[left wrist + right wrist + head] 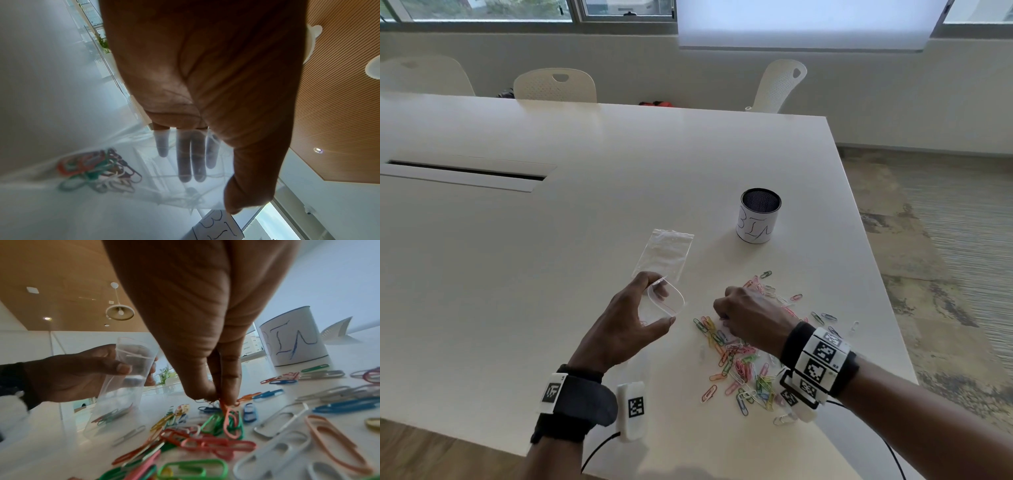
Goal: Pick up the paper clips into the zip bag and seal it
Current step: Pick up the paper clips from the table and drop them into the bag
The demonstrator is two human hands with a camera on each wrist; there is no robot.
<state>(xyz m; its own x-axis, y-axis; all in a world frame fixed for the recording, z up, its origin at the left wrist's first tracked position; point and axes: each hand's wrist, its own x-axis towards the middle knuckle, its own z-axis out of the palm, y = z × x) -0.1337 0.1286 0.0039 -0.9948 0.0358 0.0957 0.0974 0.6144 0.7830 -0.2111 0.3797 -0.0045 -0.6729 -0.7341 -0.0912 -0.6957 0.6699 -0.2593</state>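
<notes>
My left hand (pixel 657 299) holds a clear zip bag (pixel 667 298) upright just above the table, thumb and fingers on either side of its open mouth. A few coloured paper clips (pixel 111 416) lie in the bag's bottom. In the left wrist view my fingers (pixel 185 154) show through the plastic, beside the clips inside (pixel 96 172). My right hand (pixel 722 317) is down on the pile of coloured paper clips (pixel 743 363), and its fingertips (pixel 228 395) pinch an orange clip and some green ones (pixel 231 421).
A second, empty zip bag (pixel 666 253) lies flat beyond my left hand. A mesh cup labelled BIN (pixel 758 216) stands further back on the white table (pixel 551 274). The table's right edge runs close to the clips. Chairs (pixel 554 85) stand at the far side.
</notes>
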